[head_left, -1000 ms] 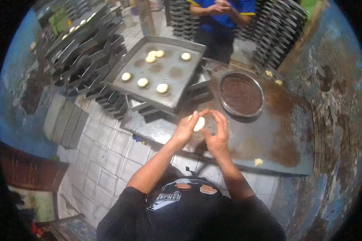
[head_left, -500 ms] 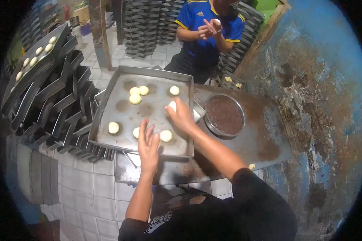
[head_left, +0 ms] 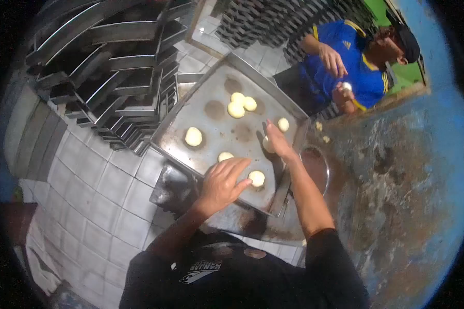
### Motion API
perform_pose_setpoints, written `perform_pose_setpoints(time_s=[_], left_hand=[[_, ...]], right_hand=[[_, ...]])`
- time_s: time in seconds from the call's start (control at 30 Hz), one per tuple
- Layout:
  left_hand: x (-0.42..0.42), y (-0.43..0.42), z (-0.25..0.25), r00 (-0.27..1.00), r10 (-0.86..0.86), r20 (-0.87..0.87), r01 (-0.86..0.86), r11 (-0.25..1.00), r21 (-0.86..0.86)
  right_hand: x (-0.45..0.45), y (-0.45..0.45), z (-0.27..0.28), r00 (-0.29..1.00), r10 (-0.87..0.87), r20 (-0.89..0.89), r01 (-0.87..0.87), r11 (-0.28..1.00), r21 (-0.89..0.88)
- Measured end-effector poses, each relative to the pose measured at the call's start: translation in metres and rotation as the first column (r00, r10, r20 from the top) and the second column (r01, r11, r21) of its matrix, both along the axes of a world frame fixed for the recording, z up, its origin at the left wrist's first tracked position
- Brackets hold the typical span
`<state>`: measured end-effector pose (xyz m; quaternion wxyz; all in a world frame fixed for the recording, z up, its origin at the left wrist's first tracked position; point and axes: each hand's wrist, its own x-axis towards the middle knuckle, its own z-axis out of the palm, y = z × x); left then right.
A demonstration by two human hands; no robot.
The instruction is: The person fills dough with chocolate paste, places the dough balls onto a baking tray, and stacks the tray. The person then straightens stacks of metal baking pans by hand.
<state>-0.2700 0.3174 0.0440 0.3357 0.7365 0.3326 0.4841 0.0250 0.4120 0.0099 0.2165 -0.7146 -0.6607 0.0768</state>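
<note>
Tray: a shallow, square grey metal tray with raised sides; clock hours are read from its centre, twelve at the top of the view.
Dough balls: smooth, pale-yellow round dough balls lie on it at nine, three and five o'clock, plus a touching cluster of three at twelve.
Left hand: the left hand reaches in at six, fingers straight and close together, thumb apart beside the five-o'clock ball; its fingers partly cover another ball.
Right hand: the right hand is edge-on near three, fingers extended; one ball shows at its palm side, and whether they grip it I cannot tell.
Bowl: a round, shiny-rimmed bowl of brown contents, at four, half hidden by the right forearm.
Co-worker: a person in a blue, yellow-trimmed shirt, at two, holding a small whitish ball.
Tray stacks: dark metal trays, zigzag-stacked, crowd ten o'clock; more rise past twelve.
Wall: a peeling blue-and-brown wall bounds four o'clock.
</note>
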Motion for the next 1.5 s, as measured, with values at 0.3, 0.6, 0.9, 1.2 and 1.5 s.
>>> perform_pose_setpoints(time_s=[0.3,0.6,0.9,1.2,1.5], left_hand=[[0.005,-0.013,-0.006,0.999,-0.009,0.038,0.017,0.978,-0.207],[0.112,-0.121,0.031,0.734,0.145,0.663,0.36,0.745,-0.562],[0.266,-0.311,-0.029,0.948,-0.212,0.238,0.314,0.741,-0.593],[0.246,-0.362,-0.149,0.854,-0.499,-0.144,0.035,0.333,-0.942],[0.29,-0.287,-0.12,0.91,-0.324,0.257,0.353,0.286,-0.891]], right_hand=[[-0.118,0.065,-0.019,0.946,-0.187,-0.263,0.245,0.946,0.212],[-0.066,-0.258,0.12,0.944,0.181,-0.275,-0.032,0.881,0.472],[0.039,-0.486,-0.009,0.197,-0.013,-0.98,0.581,0.807,0.106],[0.072,-0.548,-0.083,0.849,-0.244,-0.469,0.313,0.947,0.075],[0.196,-0.418,-0.179,0.765,-0.516,-0.386,0.493,0.854,-0.164]])
